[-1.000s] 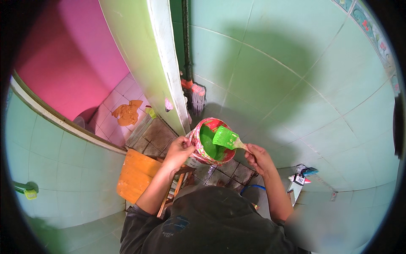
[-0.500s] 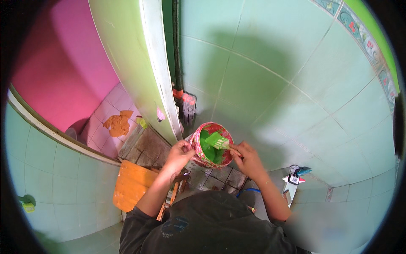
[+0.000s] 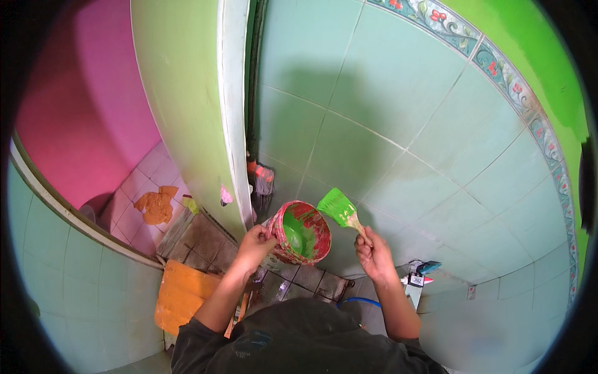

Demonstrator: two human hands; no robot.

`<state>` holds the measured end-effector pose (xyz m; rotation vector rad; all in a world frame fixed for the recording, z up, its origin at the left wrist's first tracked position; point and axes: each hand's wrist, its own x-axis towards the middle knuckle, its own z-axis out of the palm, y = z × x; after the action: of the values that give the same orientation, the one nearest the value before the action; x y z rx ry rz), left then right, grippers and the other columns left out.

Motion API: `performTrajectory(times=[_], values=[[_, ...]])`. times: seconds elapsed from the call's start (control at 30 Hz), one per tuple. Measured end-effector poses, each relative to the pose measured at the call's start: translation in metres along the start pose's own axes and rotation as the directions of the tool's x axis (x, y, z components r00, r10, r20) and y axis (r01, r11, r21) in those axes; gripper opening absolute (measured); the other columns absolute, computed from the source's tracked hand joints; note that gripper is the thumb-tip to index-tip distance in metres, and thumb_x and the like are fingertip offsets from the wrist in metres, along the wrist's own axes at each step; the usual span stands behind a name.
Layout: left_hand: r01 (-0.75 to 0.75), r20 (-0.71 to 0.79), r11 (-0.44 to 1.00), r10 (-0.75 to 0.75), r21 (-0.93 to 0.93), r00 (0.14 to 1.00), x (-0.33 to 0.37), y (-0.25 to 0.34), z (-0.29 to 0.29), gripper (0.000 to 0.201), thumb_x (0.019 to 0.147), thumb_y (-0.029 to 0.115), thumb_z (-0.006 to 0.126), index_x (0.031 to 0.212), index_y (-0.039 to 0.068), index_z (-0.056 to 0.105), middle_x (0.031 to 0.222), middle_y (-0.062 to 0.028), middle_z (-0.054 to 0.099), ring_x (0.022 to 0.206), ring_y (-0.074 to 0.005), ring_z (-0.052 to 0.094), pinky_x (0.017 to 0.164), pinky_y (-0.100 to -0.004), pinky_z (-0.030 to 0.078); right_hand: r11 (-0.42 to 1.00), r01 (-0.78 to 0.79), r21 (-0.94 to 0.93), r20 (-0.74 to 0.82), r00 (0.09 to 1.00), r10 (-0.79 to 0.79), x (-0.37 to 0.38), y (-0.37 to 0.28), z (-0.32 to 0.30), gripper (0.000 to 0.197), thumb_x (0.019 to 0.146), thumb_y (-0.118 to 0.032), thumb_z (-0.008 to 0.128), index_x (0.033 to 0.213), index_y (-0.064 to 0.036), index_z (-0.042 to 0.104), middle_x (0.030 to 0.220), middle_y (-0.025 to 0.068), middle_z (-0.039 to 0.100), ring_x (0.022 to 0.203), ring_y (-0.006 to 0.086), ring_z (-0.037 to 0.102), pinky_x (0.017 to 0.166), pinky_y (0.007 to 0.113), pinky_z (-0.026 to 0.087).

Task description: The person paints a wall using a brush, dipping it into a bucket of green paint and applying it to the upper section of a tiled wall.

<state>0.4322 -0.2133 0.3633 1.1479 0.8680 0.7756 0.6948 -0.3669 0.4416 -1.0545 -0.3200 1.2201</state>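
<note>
A red paint bucket (image 3: 325, 239), its inside smeared with green, tilts in front of me with green paint (image 3: 298, 235) in it. My left hand (image 3: 256, 248) grips the bucket's left rim, fingers closed on it. To the right of the bucket, and apart from it, my right hand (image 3: 374, 254) is closed around the handle of a wide paintbrush (image 3: 338, 209). Bright green paint coats the brush's bristles, which point up and left. Some green also marks the base of its pale handle.
An orange wooden chair (image 3: 184, 293) stands at lower left. A light green door (image 3: 180, 93) rises on the left, with an orange cloth (image 3: 156, 204) on the floor beyond it. Against the tiled wall (image 3: 405, 124) leans a mop or broom (image 3: 263, 177). Small tubes and bottles (image 3: 418, 277) sit at right.
The paintbrush has come up out of the bucket and moved right with my right hand. My left hand and the bucket have shifted slightly downward in view, and more of the green upper wall shows.
</note>
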Motion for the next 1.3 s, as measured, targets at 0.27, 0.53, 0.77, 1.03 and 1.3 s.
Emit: performTrajectory(times=[0.27, 0.53, 0.77, 1.03, 1.3], values=[[-0.076, -0.006, 0.972, 0.080, 0.222, 0.997, 0.001, 0.006, -0.005, 0.015, 0.077, 0.006, 0.068, 0.081, 0.003, 0.054, 0.076, -0.0007, 0.057, 0.068, -0.0095, 0.053, 0.062, -0.0260, 0.046, 0.980, 0.012, 0.200, 0.131, 0.991, -0.039, -0.008, -0.011, 0.011, 0.027, 0.098, -0.025, 0.049, 0.112, -0.0026, 0.054, 0.072, 0.0005, 0.051, 0.052, 0.0059, 0.040, 0.043, 0.019, 0.032], [-0.041, -0.020, 0.967, 0.047, 0.253, 0.999, 0.011, -0.025, -0.015, 0.020, 0.074, 0.015, 0.072, 0.078, 0.004, 0.056, 0.070, -0.0024, 0.058, 0.063, -0.0099, 0.054, 0.056, -0.0261, 0.045, 0.814, 0.538, -0.220, 0.018, 0.836, -0.548, -0.043, -0.156, 0.107, 0.029, 0.095, -0.026, 0.054, 0.109, -0.0009, 0.059, 0.070, 0.0019, 0.058, 0.047, 0.0048, 0.045, 0.038, 0.018, 0.032], [-0.036, -0.006, 0.966, 0.039, 0.255, 0.999, -0.006, -0.020, -0.017, 0.024, 0.073, 0.015, 0.074, 0.078, 0.004, 0.053, 0.069, -0.0049, 0.060, 0.062, -0.0113, 0.058, 0.055, -0.0271, 0.048, 0.196, 0.803, -0.563, 0.283, 0.410, -0.867, -0.067, -0.291, 0.219, 0.029, 0.093, -0.034, 0.057, 0.088, -0.0059, 0.064, 0.061, -0.0038, 0.051, 0.050, 0.0033, 0.039, 0.045, 0.020, 0.027], [-0.030, -0.017, 0.990, 0.033, 0.141, 0.999, 0.000, -0.062, -0.030, 0.025, 0.072, 0.014, 0.074, 0.077, 0.004, 0.053, 0.069, -0.0046, 0.059, 0.063, -0.0113, 0.057, 0.056, -0.0272, 0.048, -0.234, 0.698, -0.677, 0.509, 0.215, -0.834, -0.035, -0.352, 0.320, 0.037, 0.090, -0.032, 0.058, 0.096, 0.0025, 0.068, 0.065, 0.0027, 0.060, 0.055, 0.0066, 0.049, 0.050, 0.023, 0.038], [-0.042, -0.072, 0.993, 0.050, 0.111, 0.996, 0.009, -0.095, -0.041, 0.027, 0.068, 0.018, 0.078, 0.071, 0.004, 0.055, 0.069, -0.0034, 0.061, 0.065, -0.0094, 0.055, 0.059, -0.0275, 0.048, -0.540, 0.449, -0.712, 0.651, 0.133, -0.747, -0.007, -0.352, 0.366, 0.036, 0.088, -0.029, 0.057, 0.101, 0.0026, 0.068, 0.076, 0.0155, 0.069, 0.068, 0.0233, 0.066, 0.068, 0.033, 0.051]])
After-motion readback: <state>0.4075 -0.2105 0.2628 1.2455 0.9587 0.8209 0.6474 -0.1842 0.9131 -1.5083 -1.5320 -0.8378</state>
